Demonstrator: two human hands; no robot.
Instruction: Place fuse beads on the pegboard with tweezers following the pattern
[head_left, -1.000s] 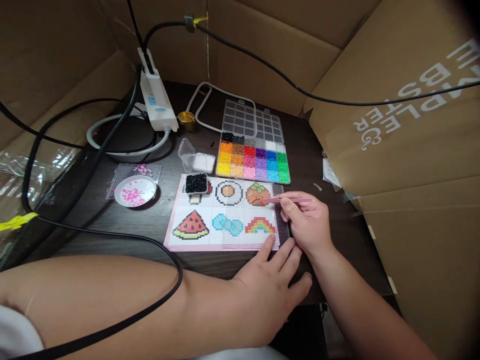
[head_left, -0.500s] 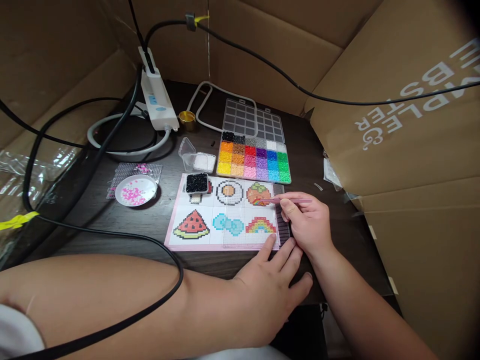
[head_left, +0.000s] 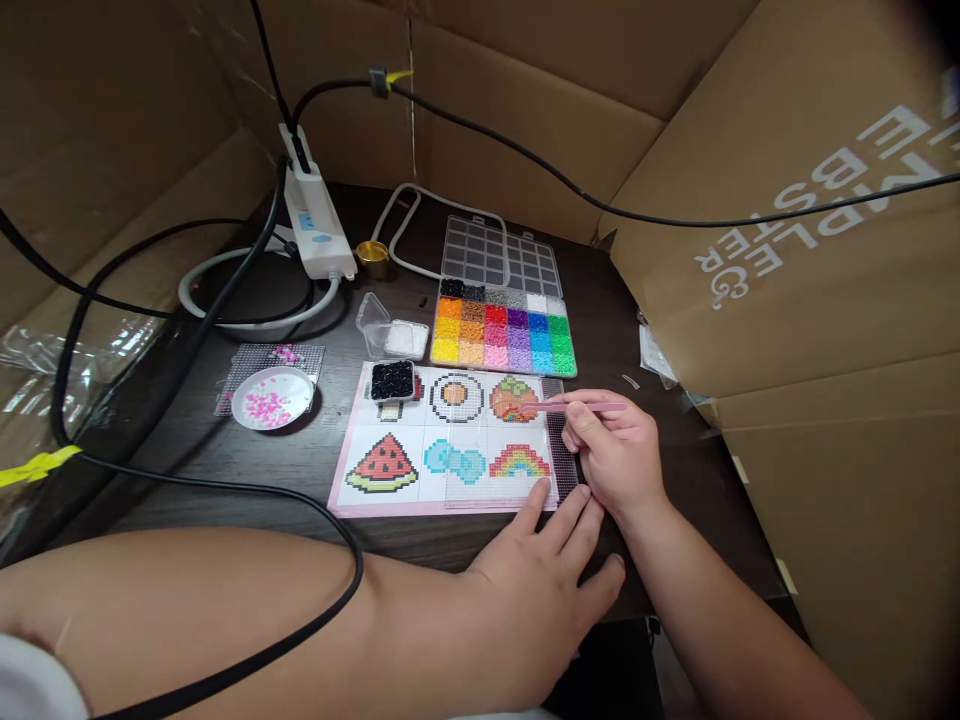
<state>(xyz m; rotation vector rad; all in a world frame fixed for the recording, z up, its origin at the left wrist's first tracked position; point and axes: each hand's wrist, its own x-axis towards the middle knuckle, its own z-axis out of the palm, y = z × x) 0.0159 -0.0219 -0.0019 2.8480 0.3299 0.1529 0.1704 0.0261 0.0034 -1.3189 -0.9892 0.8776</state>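
Observation:
My right hand (head_left: 619, 445) is closed on pink tweezers (head_left: 574, 407), whose tips point left over the orange fruit picture. Fingers spread, my left hand (head_left: 536, 580) lies at the front right edge of the pattern sheet (head_left: 405, 440), fingertips on a clear pegboard (head_left: 480, 490). That board covers the sheet's right part and sticks out beyond it on the right. A few coloured beads (head_left: 512, 412) sit near the tweezer tips; whether a bead is pinched is too small to tell. Pixel pictures of a watermelon slice, bow, rainbow and egg show on the sheet.
Behind the sheet stands an open bead box (head_left: 502, 330) with many colours. A tub of black beads (head_left: 392, 380) rests on the sheet, near a white-bead tub (head_left: 405, 338). Further left are a dish of pink beads (head_left: 272, 398), a power strip (head_left: 319, 225) and a black cable (head_left: 225, 487).
The whole view has shifted slightly, so things appear a little lower. The tweezers stay over the same picture with only a slight shift of their tips; my left hand keeps its place.

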